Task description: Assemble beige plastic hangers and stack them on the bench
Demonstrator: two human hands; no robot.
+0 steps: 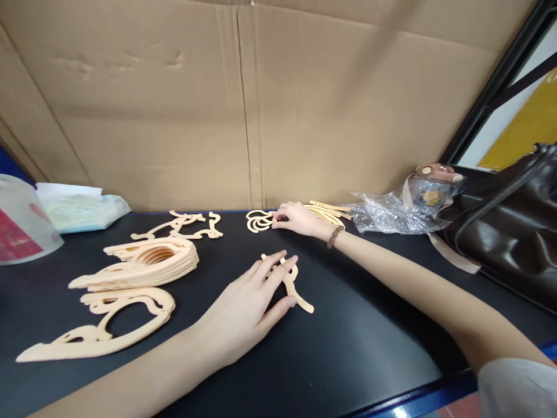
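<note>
My left hand (248, 302) lies over a beige plastic hanger part (300, 296) on the black table, fingers stretched out and apart. Part of that piece is hidden beneath the fingers. Farther back, my right hand (298, 219), with a brown bead bracelet on the wrist, pinches at the right edge of several thin curved beige hooks (259, 222). Long beige strips (333, 212) lie just behind that hand. To the left stands a stack of folded beige hangers (152, 264), with another folded hanger (96, 348) in front of it.
Loose beige hanger parts (195, 232) lie near the cardboard wall (174, 116). On the left are a translucent tub (26, 226) and a soft packet (82, 210). Crumpled clear plastic (383, 215), a bottle with a brown lid (430, 191) and a dark leather bag (509, 232) stand right.
</note>
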